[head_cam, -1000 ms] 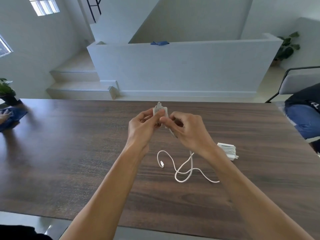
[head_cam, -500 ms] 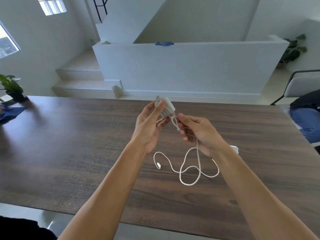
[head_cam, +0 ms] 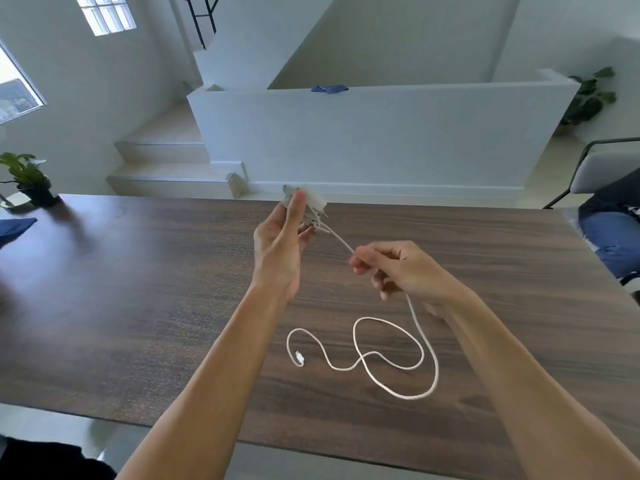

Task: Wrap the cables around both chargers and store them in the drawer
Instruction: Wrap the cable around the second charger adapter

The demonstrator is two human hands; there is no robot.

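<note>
My left hand [head_cam: 282, 244] holds a white charger [head_cam: 313, 202] up above the dark wooden table [head_cam: 138, 306], with a few turns of cable on it. A taut stretch of its white cable [head_cam: 391, 344] runs down to my right hand [head_cam: 398, 268], which pinches it. The rest of the cable lies in loose loops on the table, ending in a small plug [head_cam: 299, 358]. The second charger is hidden behind my right arm. No drawer is in view.
A potted plant [head_cam: 29, 178] and a blue cloth [head_cam: 15, 228] sit at the table's far left. Another person in jeans [head_cam: 613, 233] sits on a chair at the right. Stairs and a low white wall lie beyond the table.
My right hand has slid away from the charger, down and to the right along the cable, pulling it taut. The loose loops on the table have shifted. The second charger is now hidden by my arm.
</note>
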